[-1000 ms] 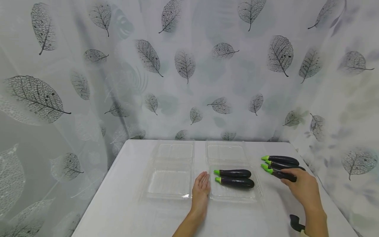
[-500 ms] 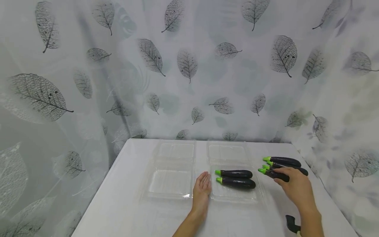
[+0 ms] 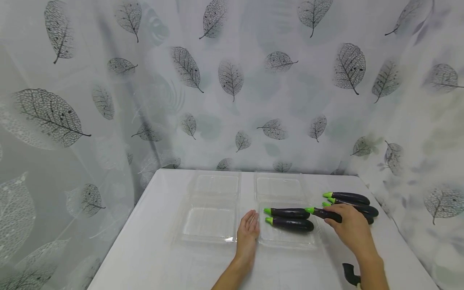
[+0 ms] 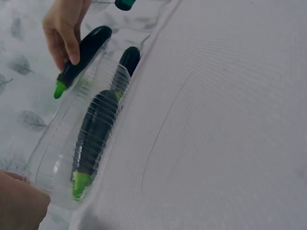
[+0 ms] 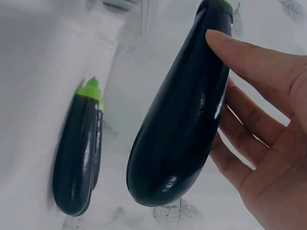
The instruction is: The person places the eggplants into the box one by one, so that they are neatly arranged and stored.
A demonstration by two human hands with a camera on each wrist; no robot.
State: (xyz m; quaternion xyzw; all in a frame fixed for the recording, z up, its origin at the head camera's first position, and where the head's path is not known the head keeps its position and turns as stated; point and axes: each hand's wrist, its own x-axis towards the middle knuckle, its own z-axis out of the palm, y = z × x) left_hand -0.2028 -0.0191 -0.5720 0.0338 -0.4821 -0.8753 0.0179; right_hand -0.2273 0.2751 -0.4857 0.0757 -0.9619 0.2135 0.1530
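My right hand (image 3: 351, 227) grips a dark purple eggplant (image 3: 328, 215) with a bright green stem end, held up beside the right-hand clear plastic container (image 3: 268, 238). In the right wrist view, thumb and fingers pinch this eggplant (image 5: 180, 110) near its stem end. Two eggplants lie side by side in the container, a rear one (image 3: 288, 213) and a front one (image 3: 293, 224), stems pointing left. The held one's stem overlaps the rear one's tip in the head view. My left hand (image 3: 247, 239), fingers straight, rests against the container's left side.
Several more eggplants (image 3: 349, 197) lie grouped at the table's right. A second clear container (image 3: 208, 223) stands on the left; both have lids folded back. A black curved object (image 3: 350, 274) sits at my right wrist. Leaf-patterned curtains (image 3: 232, 80) surround the white table (image 3: 174, 266).
My right hand has carried the eggplant left, from the group on the right to the container's right edge. My left hand has stayed in place at the container's side.
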